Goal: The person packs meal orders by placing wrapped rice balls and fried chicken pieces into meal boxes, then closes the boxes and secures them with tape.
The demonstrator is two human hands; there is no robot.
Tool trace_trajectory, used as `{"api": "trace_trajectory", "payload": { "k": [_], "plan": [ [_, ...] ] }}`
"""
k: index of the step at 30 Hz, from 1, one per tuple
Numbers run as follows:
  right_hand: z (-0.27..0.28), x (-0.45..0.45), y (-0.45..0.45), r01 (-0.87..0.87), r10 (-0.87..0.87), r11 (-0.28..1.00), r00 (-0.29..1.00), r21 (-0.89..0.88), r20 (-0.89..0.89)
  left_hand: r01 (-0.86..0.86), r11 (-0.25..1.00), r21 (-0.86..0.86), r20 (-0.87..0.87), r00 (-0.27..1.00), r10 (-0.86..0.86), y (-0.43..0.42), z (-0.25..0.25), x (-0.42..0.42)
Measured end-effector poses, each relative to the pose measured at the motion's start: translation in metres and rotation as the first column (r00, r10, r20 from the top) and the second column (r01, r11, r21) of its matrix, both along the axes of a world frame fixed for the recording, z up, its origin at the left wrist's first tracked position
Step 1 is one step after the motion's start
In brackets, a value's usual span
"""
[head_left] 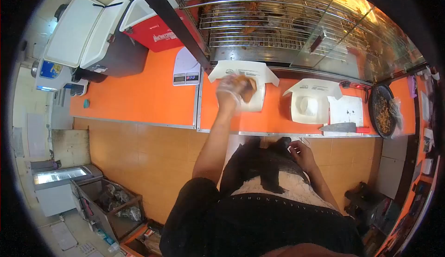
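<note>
My left hand (230,91), in a clear plastic glove and blurred by motion, is closed around a brown piece that looks like fried chicken (249,90). It is over an opened white paper food box (255,103) on the orange counter. My right hand (302,157) hangs near my waist, below the counter edge, with its fingers curled. A small white bit shows at its fingertips; I cannot make out what it is. Right of the first box stands a second opened white box (299,90) with a rounded white item (308,105) inside.
A knife (340,127) with a red handle lies on a white board (346,111). Farther right is a black pan (381,111) of brown crumbs. A glass-fronted warming cabinet (250,29) stands behind the boxes. A scale (186,69) and cool boxes (155,32) are at left.
</note>
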State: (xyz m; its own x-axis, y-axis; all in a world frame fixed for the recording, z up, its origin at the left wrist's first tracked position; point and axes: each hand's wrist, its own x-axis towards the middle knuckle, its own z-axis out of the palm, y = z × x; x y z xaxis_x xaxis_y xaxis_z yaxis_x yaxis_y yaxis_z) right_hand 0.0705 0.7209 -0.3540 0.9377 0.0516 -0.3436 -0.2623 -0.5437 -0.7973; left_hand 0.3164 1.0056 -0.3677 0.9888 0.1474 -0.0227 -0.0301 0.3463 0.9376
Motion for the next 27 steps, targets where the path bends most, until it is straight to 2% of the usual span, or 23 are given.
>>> {"api": "trace_trajectory", "payload": {
  "k": [1, 2, 3, 4, 5, 7, 11, 12, 13, 14, 15, 16, 17, 18, 19, 20, 21, 22, 23, 24, 26, 27],
  "plan": [
    [-0.002, -0.002, -0.001, -0.001, 0.001, 1.0, 1.0, 0.0, -0.005, -0.018, 0.972, -0.235, 0.012, 1.0, 0.021, 0.008, 0.004, 0.012],
    [-0.005, -0.004, -0.001, 0.004, -0.004, 1.0, 1.0, -0.001, -0.025, 0.211, 0.928, -0.308, 0.037, 0.977, -0.21, 0.016, 0.066, 0.013],
    [-0.007, -0.004, -0.001, 0.007, -0.007, 1.0, 0.999, -0.001, -0.042, -0.035, 0.931, -0.364, -0.018, 0.999, 0.03, 0.016, 0.043, 0.041],
    [-0.006, -0.004, 0.0, 0.002, -0.002, 1.0, 0.999, -0.002, -0.04, -0.134, 0.932, -0.337, -0.042, 0.991, 0.128, 0.013, 0.05, 0.06],
    [-0.004, -0.004, 0.001, -0.024, 0.024, 1.0, 1.0, -0.003, -0.013, -0.136, 0.93, -0.34, -0.038, 0.991, 0.131, 0.009, 0.056, 0.078],
    [0.0, -0.001, 0.002, -0.052, 0.053, 0.999, 0.998, -0.012, 0.023, -0.332, 0.92, -0.21, -0.052, 0.943, 0.329, 0.003, 0.065, 0.117],
    [0.01, 0.004, 0.004, -0.015, 0.015, 1.0, 1.0, 0.024, -0.022, -0.387, 0.904, -0.182, -0.073, 0.922, 0.38, 0.0, 0.042, 0.189],
    [0.009, 0.004, 0.003, -0.007, 0.007, 1.0, 1.0, 0.015, -0.006, -0.335, 0.808, -0.485, -0.079, 0.937, 0.341, 0.002, 0.034, 0.208],
    [0.006, 0.001, 0.002, 0.002, -0.002, 1.0, 1.0, 0.008, 0.005, -0.254, 0.627, -0.736, -0.074, 0.952, 0.298, -0.001, 0.06, 0.2],
    [0.0, -0.002, -0.001, 0.019, -0.018, 1.0, 1.0, 0.016, -0.014, -0.368, 0.907, -0.204, -0.011, 0.927, 0.374, -0.017, 0.084, 0.189],
    [0.0, -0.004, -0.002, 0.021, -0.02, 1.0, 1.0, 0.013, -0.013, -0.366, 0.907, -0.207, -0.011, 0.928, 0.372, -0.019, 0.079, 0.194],
    [0.001, -0.006, -0.004, 0.029, -0.028, 1.0, 0.999, 0.006, -0.024, -0.417, 0.898, 0.138, 0.072, 0.909, 0.411, -0.02, 0.074, 0.2],
    [0.001, -0.008, -0.006, 0.037, -0.037, 0.999, 0.999, -0.003, -0.033, -0.444, 0.769, 0.46, 0.166, 0.894, 0.417, -0.024, 0.069, 0.206],
    [-0.001, -0.012, -0.009, 0.04, -0.041, 0.999, 0.999, -0.007, -0.032, -0.442, 0.772, 0.456, 0.165, 0.895, 0.415, -0.029, 0.071, 0.201],
    [-0.004, -0.015, -0.011, 0.076, -0.075, 0.997, 0.997, 0.016, -0.032, -0.474, 0.588, 0.655, 0.328, 0.88, 0.344, -0.034, 0.075, 0.187],
    [-0.008, -0.017, -0.012, 0.111, -0.11, 0.993, 0.993, 0.041, -0.036, -0.51, 0.348, 0.786, 0.458, 0.86, 0.225, -0.038, 0.079, 0.172],
    [-0.006, -0.016, -0.011, 0.114, -0.112, 0.993, 0.993, 0.043, -0.033, -0.549, 0.077, 0.832, 0.545, 0.835, 0.072, -0.042, 0.083, 0.166],
    [-0.002, -0.016, -0.01, 0.114, -0.112, 0.993, 0.992, 0.023, -0.049, -0.55, 0.078, 0.832, 0.546, 0.835, 0.069, -0.047, 0.09, 0.169],
    [0.0, -0.016, -0.009, 0.111, -0.111, 0.994, 0.992, 0.001, -0.065, -0.312, 0.087, 0.946, 0.319, 0.944, -0.08, -0.053, 0.098, 0.173],
    [-0.001, -0.016, -0.01, 0.112, -0.112, 0.994, 0.992, -0.002, -0.065, -0.055, 0.058, 0.997, 0.067, 0.972, -0.225, -0.057, 0.102, 0.179],
    [-0.004, -0.015, -0.01, 0.068, -0.068, 0.998, 0.997, 0.0, -0.031, -0.071, 0.057, 0.996, 0.082, 0.967, -0.243, -0.058, 0.081, 0.21],
    [-0.002, -0.013, -0.01, 0.068, -0.068, 0.998, 0.997, -0.004, -0.029, -0.088, 0.053, 0.995, 0.099, 0.961, -0.259, -0.059, 0.086, 0.211]
  ]
}}
